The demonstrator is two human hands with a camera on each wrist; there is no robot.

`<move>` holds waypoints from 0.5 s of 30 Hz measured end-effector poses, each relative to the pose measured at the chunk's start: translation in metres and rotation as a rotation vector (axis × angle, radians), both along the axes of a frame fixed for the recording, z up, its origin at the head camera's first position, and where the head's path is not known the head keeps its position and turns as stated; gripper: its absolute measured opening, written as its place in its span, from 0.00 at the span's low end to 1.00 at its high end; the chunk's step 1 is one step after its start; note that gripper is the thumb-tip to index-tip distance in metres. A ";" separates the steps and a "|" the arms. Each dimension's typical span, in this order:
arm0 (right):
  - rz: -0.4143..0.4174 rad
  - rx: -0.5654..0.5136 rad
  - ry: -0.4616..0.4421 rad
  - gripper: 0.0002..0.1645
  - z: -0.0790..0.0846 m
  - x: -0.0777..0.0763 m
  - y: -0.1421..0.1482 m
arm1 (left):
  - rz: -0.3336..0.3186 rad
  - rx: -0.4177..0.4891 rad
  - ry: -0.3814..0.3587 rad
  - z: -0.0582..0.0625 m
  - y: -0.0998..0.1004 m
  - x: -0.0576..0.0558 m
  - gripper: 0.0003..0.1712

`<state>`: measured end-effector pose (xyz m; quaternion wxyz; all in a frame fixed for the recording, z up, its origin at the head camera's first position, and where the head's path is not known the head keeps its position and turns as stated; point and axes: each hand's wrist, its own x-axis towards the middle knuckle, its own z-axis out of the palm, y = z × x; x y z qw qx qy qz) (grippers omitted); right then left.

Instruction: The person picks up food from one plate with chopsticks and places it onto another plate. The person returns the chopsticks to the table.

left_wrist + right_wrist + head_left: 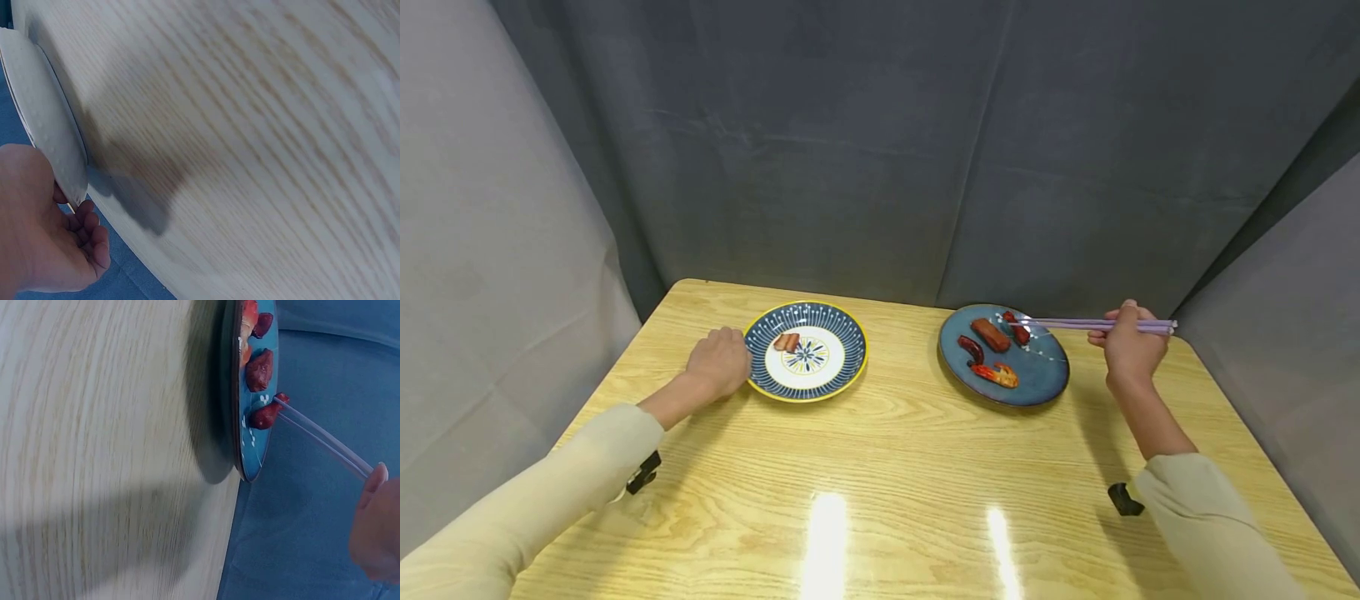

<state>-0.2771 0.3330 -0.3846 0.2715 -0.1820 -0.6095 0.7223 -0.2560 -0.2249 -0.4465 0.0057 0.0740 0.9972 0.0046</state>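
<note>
My left hand (718, 362) pinches the left rim of a blue-and-white patterned plate (848, 342) with a yellow edge; the left wrist view shows thumb and curled fingers on that rim. Small reddish-brown food pieces (787, 342) lie on this plate. In my right hand (1133, 346) is a pair of pale purple chopsticks (1078, 325), held roughly level. Their tips are at a dark red, drumstick-shaped piece (265, 417) on the blue plate (1045, 379); whether they grip it I cannot tell. A brown block of meat (990, 334), a dark red curved piece (972, 350) and an orange shrimp-like piece (997, 376) lie beside it.
Both plates stand near the back edge of a light wood-grain table (895, 467), with bare tabletop between them. Behind hangs a dark grey curtain (820, 167); paler grey cloth (482, 250) hangs at both sides.
</note>
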 end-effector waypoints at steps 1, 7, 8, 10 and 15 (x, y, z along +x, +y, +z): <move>0.001 0.008 0.011 0.22 -0.001 -0.001 -0.001 | 0.002 0.001 -0.001 0.000 0.000 0.000 0.17; -0.008 0.074 0.045 0.21 -0.007 -0.005 -0.006 | 0.004 0.011 -0.001 0.001 0.001 0.001 0.18; -0.009 0.084 0.045 0.21 -0.007 -0.005 -0.007 | 0.004 0.014 -0.001 0.001 0.001 0.001 0.18; -0.004 0.083 0.044 0.21 -0.008 -0.006 -0.008 | 0.007 0.021 -0.001 0.001 0.001 0.001 0.18; 0.009 0.098 0.023 0.21 -0.009 -0.007 -0.011 | 0.009 0.019 -0.003 -0.001 0.000 0.000 0.18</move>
